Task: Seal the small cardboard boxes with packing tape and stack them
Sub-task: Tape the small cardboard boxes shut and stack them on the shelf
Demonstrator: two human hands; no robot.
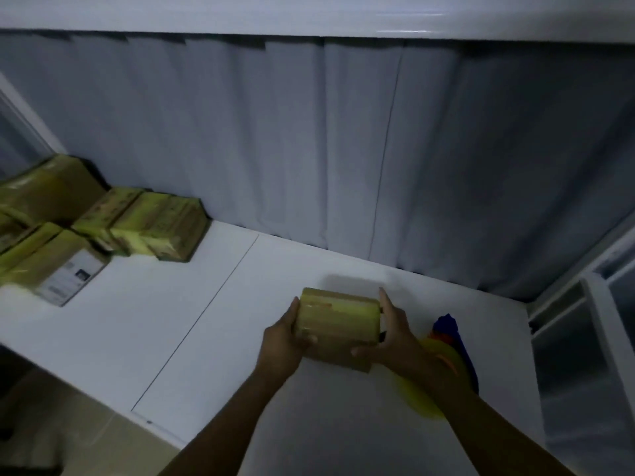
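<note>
Head view. Small taped cardboard box (338, 324) clasped at both ends: left grip (285, 338) curled round left end, right grip (395, 334) round right end. Tilted, over white tabletop (240, 304), centre-right; contact unclear. Tape dispenser (453, 334) just behind right wrist. Taped boxes (144, 225) stacked far left, by grey curtain (309, 132).

A white tabletop (165, 324) stands against a pleated grey curtain (309, 132) in dim light, with a thin dark seam (206, 312) running across its surface. White shelving (596, 304) rises at its right end. Pale floor tiles (86, 438) show beyond its near-left edge.
</note>
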